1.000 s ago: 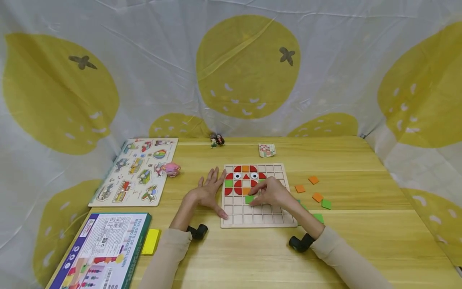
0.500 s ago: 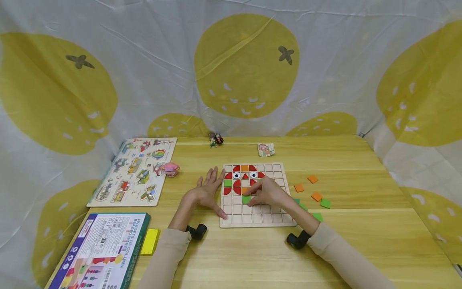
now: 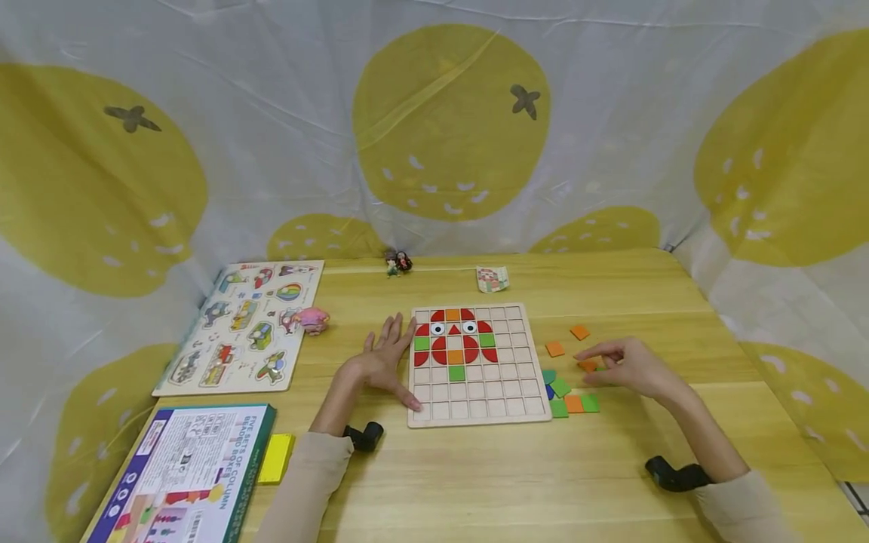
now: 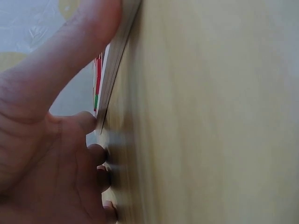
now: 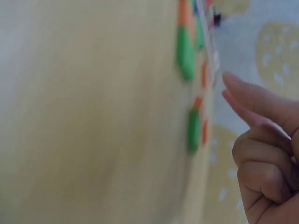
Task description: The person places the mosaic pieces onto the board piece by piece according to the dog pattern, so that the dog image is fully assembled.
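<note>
A wooden grid board (image 3: 498,407) lies on the table, with red, orange and green tiles and two eye pieces set in its upper left cells. A lone green tile (image 3: 456,373) sits in the cell below the lower orange one. My left hand (image 3: 380,362) is spread at the board's left edge, thumb on its lower corner and fingertips by its upper side. To the right of the board, my right hand (image 3: 634,367) hovers above the loose tiles, holding nothing. Its thumb and index finger are apart, near an orange tile (image 3: 587,366) and a partly covered green tile; the other fingers are curled.
More loose tiles, green (image 3: 560,409) and orange (image 3: 555,348), lie right of the board. A small pattern card (image 3: 492,279) and figurines (image 3: 398,262) stand behind. On the left are a picture puzzle (image 3: 251,324), a pink toy (image 3: 314,320), a box (image 3: 197,452) and a yellow block (image 3: 276,458).
My right hand has left the green tile in its cell on the board and moved right, over the loose tiles. The left hand stays at the board's edge.
</note>
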A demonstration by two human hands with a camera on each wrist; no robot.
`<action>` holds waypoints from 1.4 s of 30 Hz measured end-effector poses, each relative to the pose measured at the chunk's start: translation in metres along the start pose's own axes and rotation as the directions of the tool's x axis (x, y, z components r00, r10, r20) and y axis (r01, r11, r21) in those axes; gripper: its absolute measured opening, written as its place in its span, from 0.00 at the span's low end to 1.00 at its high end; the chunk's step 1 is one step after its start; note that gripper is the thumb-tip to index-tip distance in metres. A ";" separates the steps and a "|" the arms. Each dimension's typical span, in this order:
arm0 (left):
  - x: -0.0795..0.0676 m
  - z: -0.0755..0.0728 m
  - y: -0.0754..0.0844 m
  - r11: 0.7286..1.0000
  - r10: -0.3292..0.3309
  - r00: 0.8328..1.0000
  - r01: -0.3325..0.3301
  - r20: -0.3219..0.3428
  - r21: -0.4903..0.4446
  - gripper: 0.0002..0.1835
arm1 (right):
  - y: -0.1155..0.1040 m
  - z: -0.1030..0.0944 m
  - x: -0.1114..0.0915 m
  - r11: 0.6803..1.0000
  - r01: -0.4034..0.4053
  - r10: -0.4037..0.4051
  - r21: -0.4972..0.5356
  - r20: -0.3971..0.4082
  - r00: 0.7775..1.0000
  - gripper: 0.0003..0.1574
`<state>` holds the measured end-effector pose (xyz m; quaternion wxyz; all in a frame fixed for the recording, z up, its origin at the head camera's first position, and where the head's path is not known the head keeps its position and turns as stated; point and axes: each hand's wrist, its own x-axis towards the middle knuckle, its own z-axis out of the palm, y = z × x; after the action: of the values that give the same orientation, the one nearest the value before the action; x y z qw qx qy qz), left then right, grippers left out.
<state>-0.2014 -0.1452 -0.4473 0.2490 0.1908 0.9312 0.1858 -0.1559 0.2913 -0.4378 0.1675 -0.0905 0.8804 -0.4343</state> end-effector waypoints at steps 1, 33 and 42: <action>0.000 0.000 0.000 1.000 -0.001 1.000 0.001 0.000 -0.003 0.80 | 0.009 -0.006 -0.006 1.000 -0.019 0.019 0.015 -0.008 1.000 0.28; 0.000 0.001 -0.003 1.000 -0.001 1.000 0.000 0.016 0.019 0.80 | -0.041 0.037 0.026 0.997 -0.027 0.028 -0.073 0.005 1.000 0.19; -0.002 0.000 -0.001 1.000 0.007 1.000 -0.007 0.007 0.014 0.79 | -0.097 0.128 0.061 0.987 0.086 -0.079 -0.139 0.061 0.995 0.14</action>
<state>-0.2008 -0.1473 -0.4470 0.2505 0.1963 0.9309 0.1794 -0.1634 0.1197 -0.4459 0.1670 -0.1505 0.8994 -0.3748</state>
